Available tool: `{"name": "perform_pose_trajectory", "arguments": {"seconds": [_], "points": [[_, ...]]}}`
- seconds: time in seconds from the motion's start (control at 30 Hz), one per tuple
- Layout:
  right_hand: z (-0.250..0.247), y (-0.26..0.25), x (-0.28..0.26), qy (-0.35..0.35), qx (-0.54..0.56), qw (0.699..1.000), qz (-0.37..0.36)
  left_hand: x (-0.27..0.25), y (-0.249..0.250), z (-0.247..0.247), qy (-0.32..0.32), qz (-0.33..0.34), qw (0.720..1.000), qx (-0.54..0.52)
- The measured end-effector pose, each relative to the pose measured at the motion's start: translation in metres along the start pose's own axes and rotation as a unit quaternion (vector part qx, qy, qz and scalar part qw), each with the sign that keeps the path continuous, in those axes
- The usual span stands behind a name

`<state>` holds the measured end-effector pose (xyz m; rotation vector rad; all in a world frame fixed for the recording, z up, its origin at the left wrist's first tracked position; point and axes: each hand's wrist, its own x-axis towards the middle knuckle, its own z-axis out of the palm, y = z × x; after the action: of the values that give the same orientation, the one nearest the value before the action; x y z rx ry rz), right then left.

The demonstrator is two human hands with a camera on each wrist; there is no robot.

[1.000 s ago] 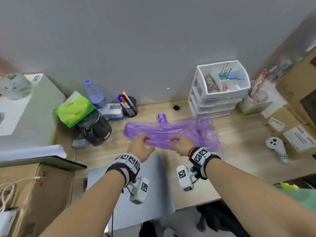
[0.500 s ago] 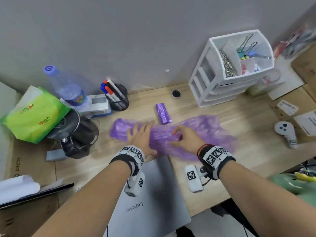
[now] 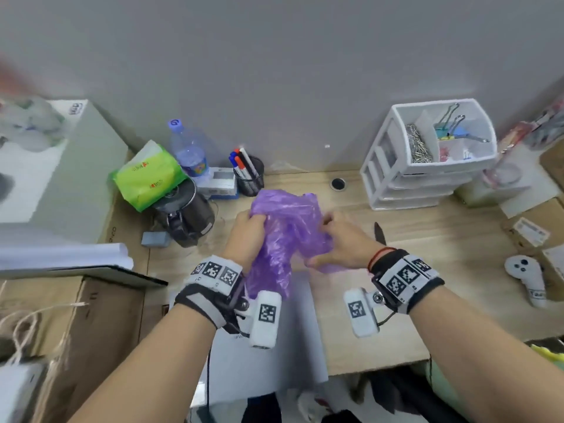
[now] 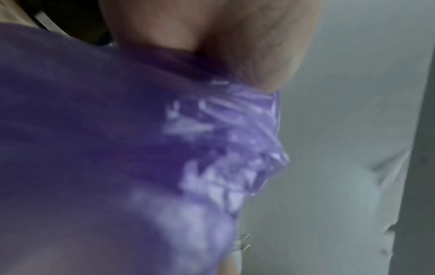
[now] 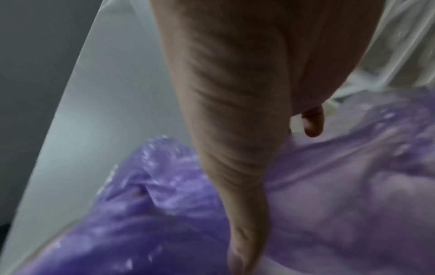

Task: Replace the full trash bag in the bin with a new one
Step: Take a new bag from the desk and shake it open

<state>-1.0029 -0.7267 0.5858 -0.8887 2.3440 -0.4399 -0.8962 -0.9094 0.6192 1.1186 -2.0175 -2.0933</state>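
A thin purple trash bag is bunched up above the wooden desk, held between both hands. My left hand grips its left side in a fist, and a tail of the bag hangs down past that wrist. My right hand holds the right side with curled fingers. In the left wrist view crumpled purple film fills the picture below the hand. The right wrist view shows the bag under my right hand. No bin is in view.
A white drawer unit with clips stands at the back right, a pen cup, a water bottle, a green tissue pack and a black kettle at the back left. A white controller lies right. A grey laptop lies near the front edge.
The bag lay spread flat on the desk under both hands; now it is gathered into a bunch and lifted between them. The small purple roll is no longer visible.
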Motion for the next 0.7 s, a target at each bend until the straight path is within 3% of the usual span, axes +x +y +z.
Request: {"name": "perform_pose_trajectory", "arguments": {"seconds": [0.13,0.2,0.3,0.4,0.47,0.53,0.6,0.7], "points": [[0.027,-0.037,-0.02,-0.018,0.06,0.994,-0.088,-0.074,-0.003,-0.032,0.091,-0.025,0.982,-0.165],[0.044,-0.056,-0.033,-0.061,0.066,0.987,-0.13,-0.119,-0.014,-0.052,0.139,-0.02,0.963,-0.23],[0.071,-0.079,-0.049,-0.121,0.075,0.973,-0.179,-0.18,-0.041,-0.085,0.217,-0.015,0.936,-0.276],[0.1,-0.107,-0.06,-0.123,0.07,0.966,-0.215,-0.249,-0.076,-0.123,0.314,0.004,0.902,-0.298],[0.116,-0.129,-0.067,-0.119,0.057,0.967,-0.22,-0.298,-0.11,-0.15,0.382,0.002,0.886,-0.264],[0.128,-0.152,-0.077,-0.125,0.045,0.962,-0.24,-0.35,-0.149,-0.172,0.432,-0.022,0.887,-0.162],[0.139,-0.18,-0.091,-0.135,0.059,0.954,-0.261,-0.398,-0.196,-0.189,0.446,-0.1,0.889,0.004],[0.163,-0.235,-0.125,-0.17,0.101,0.927,-0.318,-0.464,-0.257,-0.191,0.408,-0.248,0.862,0.17]]}}
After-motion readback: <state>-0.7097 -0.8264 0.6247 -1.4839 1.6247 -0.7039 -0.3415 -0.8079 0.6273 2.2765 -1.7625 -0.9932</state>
